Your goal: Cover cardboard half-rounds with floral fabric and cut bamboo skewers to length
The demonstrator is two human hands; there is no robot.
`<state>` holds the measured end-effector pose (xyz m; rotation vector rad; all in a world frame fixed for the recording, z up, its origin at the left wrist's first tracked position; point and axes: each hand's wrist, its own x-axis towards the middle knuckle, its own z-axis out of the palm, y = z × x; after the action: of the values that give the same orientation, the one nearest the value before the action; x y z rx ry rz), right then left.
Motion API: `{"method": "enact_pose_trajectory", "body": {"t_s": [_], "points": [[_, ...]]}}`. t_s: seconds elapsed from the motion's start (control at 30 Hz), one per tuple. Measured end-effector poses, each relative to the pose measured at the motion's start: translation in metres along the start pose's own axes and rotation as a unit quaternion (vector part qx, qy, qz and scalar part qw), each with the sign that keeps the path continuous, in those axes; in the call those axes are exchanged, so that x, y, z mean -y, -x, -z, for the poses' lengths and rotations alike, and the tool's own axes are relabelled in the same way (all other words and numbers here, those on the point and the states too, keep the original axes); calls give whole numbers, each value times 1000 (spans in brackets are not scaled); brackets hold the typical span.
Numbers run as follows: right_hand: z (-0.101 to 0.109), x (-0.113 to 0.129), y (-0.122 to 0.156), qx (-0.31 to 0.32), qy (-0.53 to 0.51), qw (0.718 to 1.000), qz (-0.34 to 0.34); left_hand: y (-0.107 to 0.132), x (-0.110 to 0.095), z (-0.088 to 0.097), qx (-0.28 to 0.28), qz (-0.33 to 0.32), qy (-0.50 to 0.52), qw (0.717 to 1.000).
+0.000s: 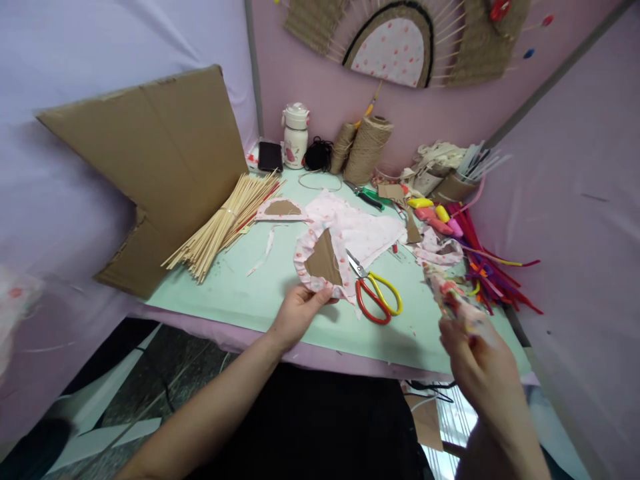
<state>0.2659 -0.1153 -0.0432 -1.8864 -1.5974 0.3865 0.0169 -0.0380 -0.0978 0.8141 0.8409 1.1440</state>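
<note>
From the head view, here's your left hand [299, 312], pinched closed on the near edge of the fabric-edged cardboard piece [325, 261], thumb on top, fingers tucked beneath! That piece sits near the front of the pale green bench [235, 303], brown cardboard showing in the middle, spotted pink fabric folded around its rim. Over to your right hand [477, 360]: it's up above the bench's right side, fingers wrapped around a mottled, many-coloured tool [453, 293], too blurred to make out in detail. Between your hands lie the scissors [375, 293], red and yellow loops toward you, blades angled up beside the piece. Just behind it spreads the loose spotted fabric [373, 230], with a smaller half-round piece [283, 209] at its left and the stick bundle [225, 223] farther left.
</note>
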Motion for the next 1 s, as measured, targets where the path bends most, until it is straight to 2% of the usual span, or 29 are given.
{"method": "enact_pose_trajectory", "body": {"t_s": [0.1, 0.2, 0.27, 0.37, 0.43, 0.5, 0.57, 0.63, 0.73, 0.83, 1.0], "points": [[-10, -33, -28, -56, 188, 980, 18, -2, -2, -1, -12, 22, 103, 994], [-26, -62, -43, -36, 275, 960, 40, -3, -4, -1, -22, 43, 146, 988], [-32, -66, -44, -27, 309, 950, 39, -3, -4, -1, -24, 50, 155, 986], [-30, -42, -34, -96, 296, 949, 40, -4, -4, -1, -22, 53, 152, 987], [-29, -10, -25, -142, 192, 965, 108, -4, -4, -2, -21, 49, 145, 988], [-34, 24, -17, -98, 68, 976, 180, -3, -4, -4, -22, 38, 134, 990], [-45, 51, -12, -61, 29, 971, 229, -3, -4, -4, -20, 23, 124, 992], [-59, 68, -11, -48, 28, 969, 240, -3, -3, -4, -15, 11, 112, 994], [-74, 76, -14, -50, 55, 971, 229, -3, 0, -2, -3, 0, 85, 996], [-78, 78, -17, -56, 80, 968, 231, -3, 3, 0, 10, -11, 65, 998], [-78, 78, -22, -81, 132, 944, 292, -1, 2, 0, -1, -24, -10, 1000]]}}
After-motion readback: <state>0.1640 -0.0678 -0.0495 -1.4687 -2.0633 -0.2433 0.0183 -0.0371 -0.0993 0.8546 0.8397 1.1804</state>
